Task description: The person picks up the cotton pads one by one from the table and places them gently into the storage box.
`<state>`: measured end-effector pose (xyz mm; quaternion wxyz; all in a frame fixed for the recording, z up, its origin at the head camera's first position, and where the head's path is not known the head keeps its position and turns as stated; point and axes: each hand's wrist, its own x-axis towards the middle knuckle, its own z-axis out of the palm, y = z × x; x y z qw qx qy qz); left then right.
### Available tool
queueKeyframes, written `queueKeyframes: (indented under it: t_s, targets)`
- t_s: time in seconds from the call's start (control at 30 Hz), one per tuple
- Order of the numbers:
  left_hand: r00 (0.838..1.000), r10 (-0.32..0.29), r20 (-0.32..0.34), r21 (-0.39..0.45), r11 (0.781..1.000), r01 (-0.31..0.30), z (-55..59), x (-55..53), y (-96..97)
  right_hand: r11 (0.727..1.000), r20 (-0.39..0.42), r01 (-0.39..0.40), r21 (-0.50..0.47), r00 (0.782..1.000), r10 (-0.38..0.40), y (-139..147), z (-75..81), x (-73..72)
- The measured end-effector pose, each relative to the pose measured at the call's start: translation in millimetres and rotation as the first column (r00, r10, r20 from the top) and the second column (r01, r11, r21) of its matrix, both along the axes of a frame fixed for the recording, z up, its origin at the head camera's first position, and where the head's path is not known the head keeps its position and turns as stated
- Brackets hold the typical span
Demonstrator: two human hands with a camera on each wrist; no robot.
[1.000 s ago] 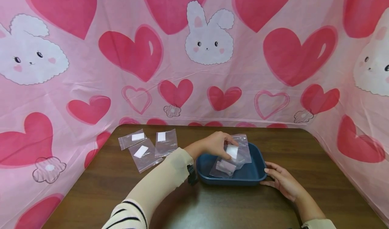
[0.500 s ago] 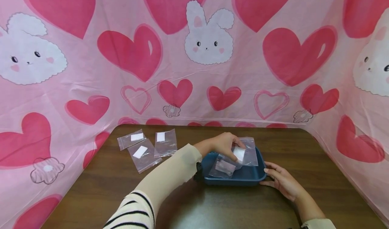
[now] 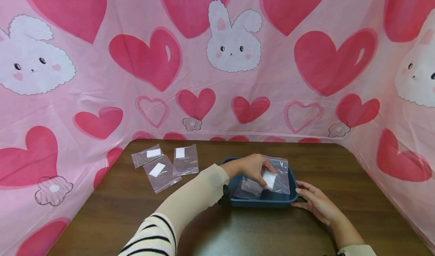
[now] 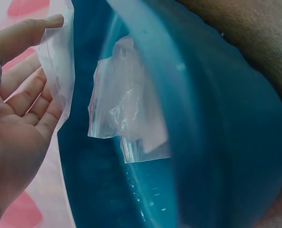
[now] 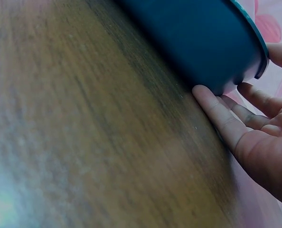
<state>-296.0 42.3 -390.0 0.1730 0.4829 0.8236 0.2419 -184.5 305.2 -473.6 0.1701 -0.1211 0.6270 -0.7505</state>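
Note:
My left hand (image 3: 255, 167) pinches a clear zip bag (image 3: 283, 175) with a white piece showing in it, over the right part of a blue tray (image 3: 265, 203). The left wrist view has the thumb on one face of this bag (image 4: 60, 71) and the fingers behind it. Other zip bags (image 4: 126, 102) lie overlapping inside the tray, partly hidden by its rim. My right hand (image 3: 317, 205) grips the tray's right end, one fingertip over the rim. In the right wrist view its thumb (image 5: 208, 99) is low against the tray wall near the tabletop.
Towards the back left of the brown wooden table (image 3: 258, 229) lie three more clear zip bags: one at the left (image 3: 148, 156), one in front of it (image 3: 162, 175), one to their right (image 3: 185, 161). A pink heart-and-rabbit cloth (image 3: 234, 86) hangs behind and beside the table.
My left hand has moved to the right and a little lower with the zip bag, from the tray's middle to its right part. My right hand stays at the tray's end.

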Motion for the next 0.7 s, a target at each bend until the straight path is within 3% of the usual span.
queueKeyframes:
  t_s: [0.33, 0.6, 0.7]
  targets:
    - [0.997, -0.010, 0.072, 0.032, 0.999, 0.008, -2.6, -2.0, -4.6, 1.000, -0.028, 0.003, -0.001, 1.000, -0.003, -0.4, -1.6, -0.3]
    - [0.997, 0.012, 0.080, 0.076, 0.997, -0.018, -0.3, 3.8, -12.0, 1.000, -0.036, -0.007, -0.014, 0.999, 0.006, -1.0, -3.0, -0.7]
    - [0.997, -0.004, 0.071, 0.094, 0.996, -0.003, -3.2, 7.3, -14.5, 1.000, -0.035, -0.003, -0.010, 0.999, 0.002, -0.7, -3.7, -0.4]
